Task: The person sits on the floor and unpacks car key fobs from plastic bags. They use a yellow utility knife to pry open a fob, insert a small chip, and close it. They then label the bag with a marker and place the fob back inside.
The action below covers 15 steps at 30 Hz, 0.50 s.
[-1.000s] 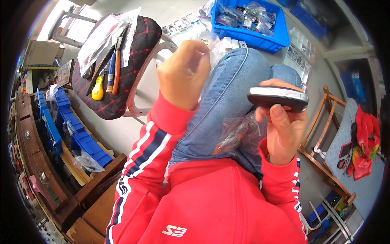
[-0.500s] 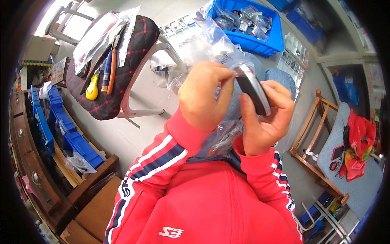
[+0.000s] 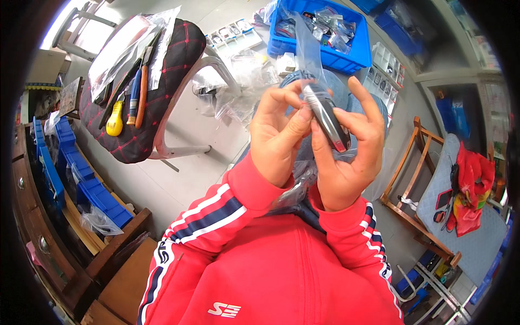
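In front of my lap, both hands hold a black oblong piece (image 3: 326, 116) with a glossy silvery edge and a reddish lower end. Clear plastic covers it, and a clear plastic bag (image 3: 307, 51) stretches up from its top end. My left hand (image 3: 277, 127) is closed, its thumb and fingertips pinching the plastic at the upper left end. On the other side, my right hand (image 3: 349, 154) grips the piece between thumb and index finger, with another finger raised. What kind of thing it is I cannot make out.
A checked black stool (image 3: 179, 70) at left bears pliers, a yellow-handled tool (image 3: 115, 120) and plastic bags. Ahead stands a blue crate (image 3: 349, 62) of small bagged items, beside white compartment trays (image 3: 387, 73). A chair (image 3: 466, 216) with a red cloth is at right, drawers (image 3: 32, 200) at left.
My left hand has turned, its fingers now facing the piece. The piece has shifted slightly left, and its reddish end now shows. A right-hand finger has lifted; the bag now stretches upward.
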Available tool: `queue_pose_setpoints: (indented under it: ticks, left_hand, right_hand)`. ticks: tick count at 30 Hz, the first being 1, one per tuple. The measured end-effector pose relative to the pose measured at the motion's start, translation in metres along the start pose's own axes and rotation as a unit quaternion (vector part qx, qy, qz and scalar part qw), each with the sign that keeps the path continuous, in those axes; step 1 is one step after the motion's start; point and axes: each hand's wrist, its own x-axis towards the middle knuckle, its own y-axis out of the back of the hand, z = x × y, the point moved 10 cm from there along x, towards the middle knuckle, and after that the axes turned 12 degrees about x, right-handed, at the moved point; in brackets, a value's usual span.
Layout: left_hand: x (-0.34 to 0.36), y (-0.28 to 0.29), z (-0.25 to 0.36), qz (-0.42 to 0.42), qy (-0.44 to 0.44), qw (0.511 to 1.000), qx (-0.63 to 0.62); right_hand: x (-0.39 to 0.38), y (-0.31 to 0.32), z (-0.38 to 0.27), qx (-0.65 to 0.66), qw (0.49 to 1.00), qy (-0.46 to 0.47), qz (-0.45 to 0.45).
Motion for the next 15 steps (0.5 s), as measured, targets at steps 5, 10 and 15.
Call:
queue_pose_setpoints:
  ticks: [5,10,15]
  left_hand:
    - [-0.004,0.001,-0.029,-0.017,0.143,0.984,-0.101]
    - [-0.015,-0.005,-0.048,-0.014,0.242,0.96,-0.142]
    - [-0.033,-0.014,-0.061,0.042,0.305,0.931,-0.195]
  right_hand:
    - [0.002,0.0,-0.012,-0.086,0.995,0.034,-0.042]
    - [0.001,0.0,-0.005,-0.056,0.997,0.019,-0.053]
    - [0.003,-0.001,0.002,-0.144,0.987,0.054,-0.053]
